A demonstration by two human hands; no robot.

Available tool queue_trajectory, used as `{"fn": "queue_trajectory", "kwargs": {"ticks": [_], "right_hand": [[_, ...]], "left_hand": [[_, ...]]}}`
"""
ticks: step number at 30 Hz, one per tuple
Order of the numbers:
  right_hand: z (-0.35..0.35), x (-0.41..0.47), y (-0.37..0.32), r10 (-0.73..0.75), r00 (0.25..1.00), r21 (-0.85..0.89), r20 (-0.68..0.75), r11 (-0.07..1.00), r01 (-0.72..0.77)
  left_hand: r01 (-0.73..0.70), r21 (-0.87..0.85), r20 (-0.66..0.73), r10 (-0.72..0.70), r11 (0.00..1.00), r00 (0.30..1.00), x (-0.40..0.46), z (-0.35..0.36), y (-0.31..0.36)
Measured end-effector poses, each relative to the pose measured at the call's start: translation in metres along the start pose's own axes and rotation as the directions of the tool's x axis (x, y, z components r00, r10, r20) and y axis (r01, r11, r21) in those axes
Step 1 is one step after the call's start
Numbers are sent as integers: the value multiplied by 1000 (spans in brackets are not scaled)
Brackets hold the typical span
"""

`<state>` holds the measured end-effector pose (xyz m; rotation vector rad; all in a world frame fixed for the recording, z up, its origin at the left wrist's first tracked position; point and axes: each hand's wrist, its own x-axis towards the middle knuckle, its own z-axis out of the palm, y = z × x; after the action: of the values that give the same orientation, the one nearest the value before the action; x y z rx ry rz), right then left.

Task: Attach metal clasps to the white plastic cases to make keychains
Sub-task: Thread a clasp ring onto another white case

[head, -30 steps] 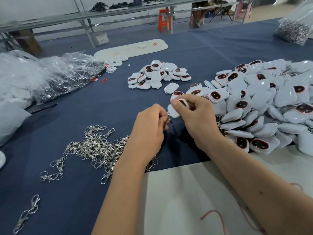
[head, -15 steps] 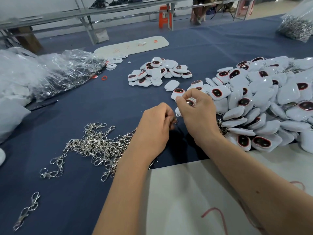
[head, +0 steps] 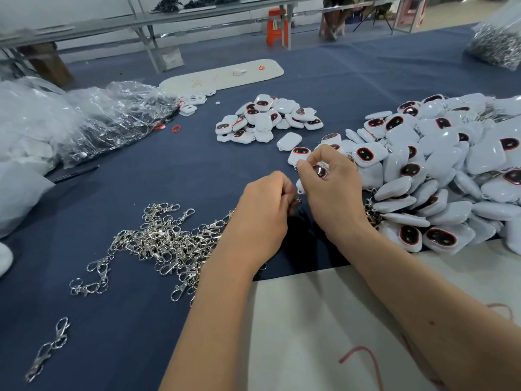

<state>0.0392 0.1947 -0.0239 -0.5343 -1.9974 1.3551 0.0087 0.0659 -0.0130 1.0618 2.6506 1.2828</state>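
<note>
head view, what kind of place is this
Probably a small assembly workshop: a big heap of white plastic cases, a loose pile of metal clasps on a blue-covered worktable, and bulk plastic bags of parts.

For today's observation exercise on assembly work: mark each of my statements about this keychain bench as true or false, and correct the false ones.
1. The right hand grips a white case. True.
2. The loose metal clasps lie to the right of the hands. False: they lie to the left, on the blue cloth.
3. The left hand lies flat and open on the cloth. False: its fingers are curled, pinching a clasp.
4. The biggest pile of white cases is on the right. True.
5. An orange stool stands beyond the table. True.
</note>
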Motion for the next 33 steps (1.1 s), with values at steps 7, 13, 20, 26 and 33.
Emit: {"fn": "queue_trajectory", "kwargs": {"ticks": [7, 13, 20, 26, 33], "right_hand": [[1, -3, -2, -1, 1000, -60, -2, 998, 1], [2, -4, -3, 22, 1000, -68, 16, 997, -21], [4, -4, -3, -1, 1000, -129, 12, 992, 3], [8, -1, 3, -37, 999, -224, -35, 974, 29], [6, -1, 3, -77, 997, -174, -24, 982, 71]], "left_hand": [[1, 48, 5, -1, 999, 1000, 1, 2, 2], [2, 70, -4, -2, 998, 1000, 0, 3, 4], [7, 156, -8, -6, 988, 1000, -2, 3, 10], [31, 156, -22, -28, 987, 999, -2, 4, 14], [52, 143, -57, -45, 988, 997, 0, 5, 10]]}}
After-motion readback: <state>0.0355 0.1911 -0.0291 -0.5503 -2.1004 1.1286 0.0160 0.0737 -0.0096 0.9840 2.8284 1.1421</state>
